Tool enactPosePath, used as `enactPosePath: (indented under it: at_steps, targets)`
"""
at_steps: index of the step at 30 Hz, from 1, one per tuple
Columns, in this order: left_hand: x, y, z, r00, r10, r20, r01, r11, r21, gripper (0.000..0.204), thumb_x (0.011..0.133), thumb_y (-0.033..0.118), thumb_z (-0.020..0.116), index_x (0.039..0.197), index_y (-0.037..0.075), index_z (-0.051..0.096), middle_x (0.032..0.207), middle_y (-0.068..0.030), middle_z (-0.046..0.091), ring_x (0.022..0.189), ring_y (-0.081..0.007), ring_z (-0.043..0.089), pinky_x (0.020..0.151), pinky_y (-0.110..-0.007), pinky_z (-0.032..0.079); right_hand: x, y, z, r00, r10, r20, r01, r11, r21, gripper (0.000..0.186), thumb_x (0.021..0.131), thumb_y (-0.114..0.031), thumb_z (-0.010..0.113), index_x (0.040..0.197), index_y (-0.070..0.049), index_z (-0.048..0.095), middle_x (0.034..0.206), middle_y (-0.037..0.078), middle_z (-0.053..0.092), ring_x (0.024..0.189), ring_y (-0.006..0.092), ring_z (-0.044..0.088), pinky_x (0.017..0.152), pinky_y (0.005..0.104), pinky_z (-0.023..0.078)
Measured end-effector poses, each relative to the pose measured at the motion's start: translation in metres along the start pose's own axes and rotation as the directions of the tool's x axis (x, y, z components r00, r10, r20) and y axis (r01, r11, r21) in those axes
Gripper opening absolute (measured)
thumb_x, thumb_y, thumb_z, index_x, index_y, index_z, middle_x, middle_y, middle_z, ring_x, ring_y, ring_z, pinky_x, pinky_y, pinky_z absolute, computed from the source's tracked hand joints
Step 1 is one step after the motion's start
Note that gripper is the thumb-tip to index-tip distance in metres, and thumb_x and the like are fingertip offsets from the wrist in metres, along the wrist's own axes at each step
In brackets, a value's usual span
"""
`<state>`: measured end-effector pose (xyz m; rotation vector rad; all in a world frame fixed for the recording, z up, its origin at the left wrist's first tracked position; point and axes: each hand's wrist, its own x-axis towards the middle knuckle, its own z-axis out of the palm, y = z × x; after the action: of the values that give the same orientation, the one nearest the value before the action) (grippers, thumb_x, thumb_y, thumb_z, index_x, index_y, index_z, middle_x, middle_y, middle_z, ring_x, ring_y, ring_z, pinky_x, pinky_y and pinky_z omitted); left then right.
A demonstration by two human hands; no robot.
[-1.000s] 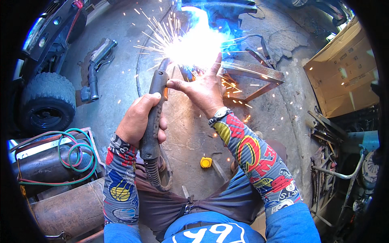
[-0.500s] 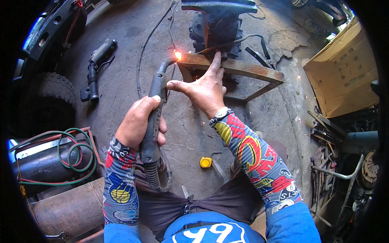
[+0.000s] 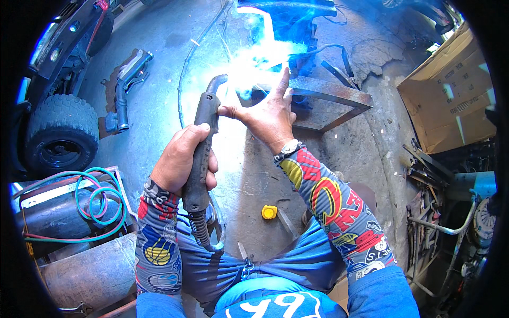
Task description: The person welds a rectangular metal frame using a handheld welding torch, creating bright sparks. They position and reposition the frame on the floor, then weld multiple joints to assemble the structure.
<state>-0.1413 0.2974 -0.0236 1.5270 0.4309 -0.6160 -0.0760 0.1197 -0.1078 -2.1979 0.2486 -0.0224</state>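
Observation:
My left hand (image 3: pixel 183 156) is wrapped round the black handle of a welding torch (image 3: pixel 201 143), thumb on its upper side. The curved neck of the torch points at a blinding blue-white arc (image 3: pixel 252 66), which hides the near-left corner of a rusty metal frame (image 3: pixel 331 91). My right hand (image 3: pixel 268 114) has its fingers spread: the forefinger reaches to the frame's top bar beside the glare, and the thumb is stretched toward the torch. Behind the frame stands a bench vise (image 3: pixel 297 10), mostly washed out by the light. The torch cable curls down over my lap.
A yellow tape measure (image 3: pixel 269 212) lies on the floor between my legs. Gas cylinders (image 3: pixel 90 265) with coiled hoses (image 3: pixel 101 204) are at lower left, below a tyre (image 3: pixel 61 132). A black air-duct-like part (image 3: pixel 124 90) lies far left. At right are a cardboard box (image 3: pixel 450 95) and scrap metal.
The small orange glow at the torch tip has flared into a bright blue-white arc that lights the floor, tyre and cylinders. Both hands have hardly moved.

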Motion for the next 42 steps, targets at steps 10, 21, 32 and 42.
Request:
enactPosePath:
  at_steps: [10, 21, 32, 42]
  targets:
    - [-0.0007, 0.0020, 0.0034, 1.000, -0.013, -0.017, 0.013, 1.000, 0.005, 0.037, 0.100, 0.039, 0.048, 0.109, 0.003, 0.046, 0.069, -0.0116, 0.063, 0.046, -0.0207, 0.063, 0.040, -0.032, 0.052, 0.0010, -0.0017, -0.0025, 0.999, 0.025, 0.034, -0.023, 0.999, -0.047, 0.166, 0.046, -0.076, 0.088, 0.157, -0.010, -0.016, 0.150, 0.045, 0.020, 0.138, 0.0556, 0.035, 0.111, 0.0627, 0.030]
    - [-0.0010, 0.0013, 0.0015, 1.000, -0.005, -0.001, 0.005, 1.000, 0.005, 0.036, 0.101, 0.038, 0.048, 0.112, 0.003, 0.045, 0.070, -0.0113, 0.064, 0.045, -0.0201, 0.063, 0.039, -0.031, 0.052, 0.0012, 0.0014, -0.0014, 1.000, -0.012, 0.002, 0.012, 0.999, -0.042, 0.164, 0.046, -0.075, 0.088, 0.158, -0.010, -0.013, 0.147, 0.043, 0.025, 0.134, 0.0550, 0.039, 0.109, 0.0600, 0.034]
    - [-0.0065, 0.0035, 0.0052, 1.000, 0.016, -0.012, -0.016, 1.000, 0.003, 0.037, 0.101, 0.037, 0.047, 0.114, 0.003, 0.045, 0.070, -0.0125, 0.064, 0.045, -0.0211, 0.063, 0.039, -0.032, 0.051, -0.0006, -0.0028, -0.0024, 1.000, -0.020, -0.002, 0.019, 1.000, -0.013, 0.161, 0.046, -0.074, 0.089, 0.158, -0.004, -0.003, 0.149, 0.034, 0.031, 0.138, 0.0478, 0.039, 0.110, 0.0612, 0.033]
    - [-0.0061, 0.0036, 0.0026, 1.000, -0.004, -0.016, 0.005, 0.999, 0.033, 0.037, 0.101, 0.039, 0.046, 0.113, 0.004, 0.044, 0.070, -0.0123, 0.064, 0.046, -0.0203, 0.064, 0.040, -0.032, 0.052, -0.0014, -0.0023, -0.0046, 1.000, -0.024, 0.017, 0.024, 1.000, 0.006, 0.161, 0.047, -0.075, 0.088, 0.158, -0.004, -0.004, 0.150, 0.036, 0.030, 0.140, 0.0502, 0.036, 0.112, 0.0621, 0.031]
